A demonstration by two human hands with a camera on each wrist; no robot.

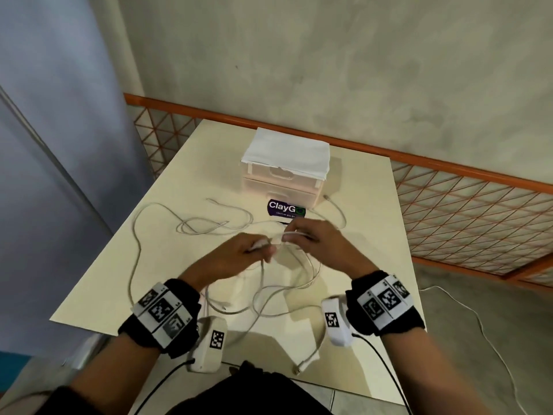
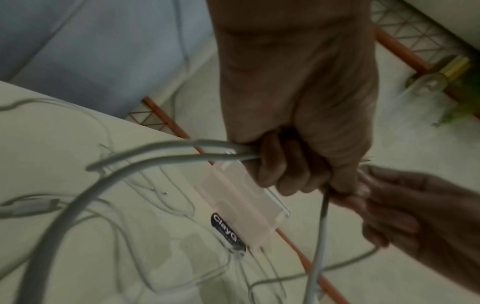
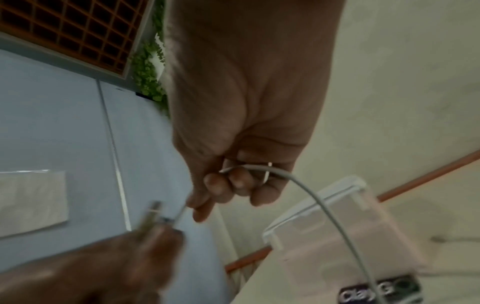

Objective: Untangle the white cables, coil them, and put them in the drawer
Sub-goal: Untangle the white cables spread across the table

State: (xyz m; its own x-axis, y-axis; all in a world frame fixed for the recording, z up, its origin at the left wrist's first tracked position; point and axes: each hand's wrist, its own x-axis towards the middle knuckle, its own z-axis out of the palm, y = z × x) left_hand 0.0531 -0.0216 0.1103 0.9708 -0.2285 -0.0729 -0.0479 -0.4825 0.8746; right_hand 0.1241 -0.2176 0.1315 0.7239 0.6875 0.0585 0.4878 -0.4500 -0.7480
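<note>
**White cables held up in both hands over the table**

White cables (image 1: pixel 191 226) are spread in loose loops on the table (image 1: pixel 368 205), most of them from 9 o'clock round to 6 o'clock of the hands. One bunch is lifted up in the middle.

Two strands are gripped in the curled fingers of the left hand (image 1: pixel 239 256), as seen in the left wrist view. Another strand is pinched by the right hand (image 1: pixel 317 244), with the fingers curled round it. The two hands are nearly touching.

The small drawer box (image 1: pixel 284 181) is found at 12 o'clock, well apart from the hands, and its drawers look closed. A white cloth (image 1: pixel 287 151) is laid on top of it. A dark sticker (image 1: pixel 285 209) is seen just in front of it.

The untangling is likely the step being done now. It is best done slowly. One end should be found first and fed back through the loops. Hard pulls should be avoided, because knots can be made tighter that way. The loose loops should be kept flat on the table so new tangles are not made.
</note>
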